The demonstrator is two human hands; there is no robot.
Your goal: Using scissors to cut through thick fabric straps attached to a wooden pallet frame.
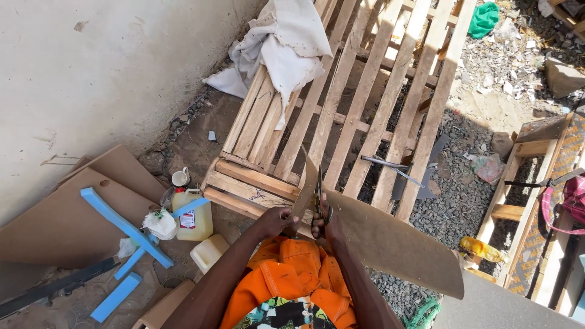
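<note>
Down close, I see my orange cloth (292,277) bunched over the lap. Just above it, my left hand (275,220) pinches the narrow strip of a brown cardboard sheet (390,244), fingers clenched on its edge. My right hand (324,224) grips scissors (319,198), fingers through the handles, blades up in the cut. The sheet fans out to the right. Beyond sits a wooden slatted frame (341,116), a white cloth (283,45) draped on top. Left, a yellow jug (194,219) and blue foam strips (125,228).

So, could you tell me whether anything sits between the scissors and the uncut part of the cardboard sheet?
Nothing visible does: the scissors in the right hand are already in the cardboard sheet, which the left hand holds.
</note>
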